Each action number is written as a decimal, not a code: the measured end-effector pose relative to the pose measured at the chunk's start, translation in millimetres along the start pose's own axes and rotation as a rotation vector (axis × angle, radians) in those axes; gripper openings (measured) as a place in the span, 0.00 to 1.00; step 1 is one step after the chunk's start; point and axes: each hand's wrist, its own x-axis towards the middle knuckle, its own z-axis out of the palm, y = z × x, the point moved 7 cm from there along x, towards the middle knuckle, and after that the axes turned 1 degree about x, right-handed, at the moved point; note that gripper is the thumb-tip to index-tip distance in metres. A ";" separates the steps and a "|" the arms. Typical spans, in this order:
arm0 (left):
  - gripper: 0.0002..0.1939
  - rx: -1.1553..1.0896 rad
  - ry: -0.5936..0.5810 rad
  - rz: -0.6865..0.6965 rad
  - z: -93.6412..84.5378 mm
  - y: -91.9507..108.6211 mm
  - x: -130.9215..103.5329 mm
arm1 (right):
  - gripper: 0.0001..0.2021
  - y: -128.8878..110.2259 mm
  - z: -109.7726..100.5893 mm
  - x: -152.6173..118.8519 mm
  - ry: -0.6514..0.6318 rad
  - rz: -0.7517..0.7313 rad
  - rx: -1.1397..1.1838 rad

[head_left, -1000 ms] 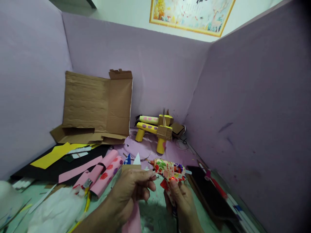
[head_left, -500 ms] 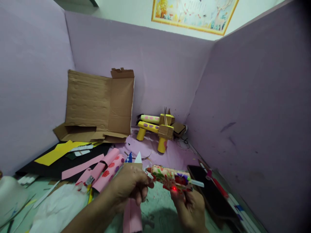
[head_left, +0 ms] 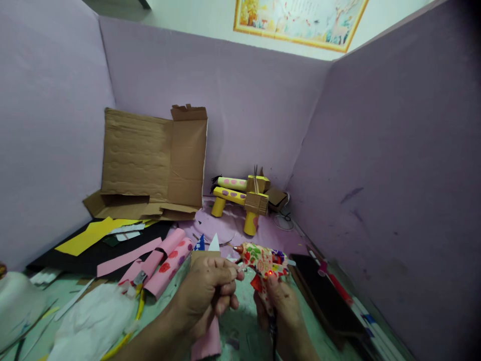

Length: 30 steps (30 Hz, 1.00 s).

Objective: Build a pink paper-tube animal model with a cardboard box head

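Note:
My right hand [head_left: 280, 301] is wrapped round the grip of a hot glue gun [head_left: 263, 258] patterned with flowers and fruit. Its copper-coloured nozzle points left, a red light glows on its side, and a glue stick pokes out at the back. My left hand [head_left: 208, 288] is closed in a pinch just below and left of the nozzle, with a small pale piece [head_left: 241, 267] at the fingertips. Behind that hand shows a cardboard block [head_left: 203, 254] with a blue and a white pointed piece standing at it. A pink tube [head_left: 208, 341] lies below the hand, partly hidden by it.
Two yellow tube animals [head_left: 230, 194] stand at the back. An opened cardboard box [head_left: 137, 155] leans left of them. Pink spotted rolls [head_left: 169, 268], yellow paper strips [head_left: 88, 235] and a white plastic bag [head_left: 92, 321] lie left. A dark flat object [head_left: 326, 291] and pens [head_left: 370, 331] lie right.
The glue gun has tilted upright, its nozzle rising a little and moving slightly right, away from my left fingers. My left hand stays pinched in nearly the same place.

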 end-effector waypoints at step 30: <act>0.12 1.010 0.181 1.156 34.8 54.7 -77.7 | 0.17 15.7 9.1 4.5 -0.187 0.548 0.777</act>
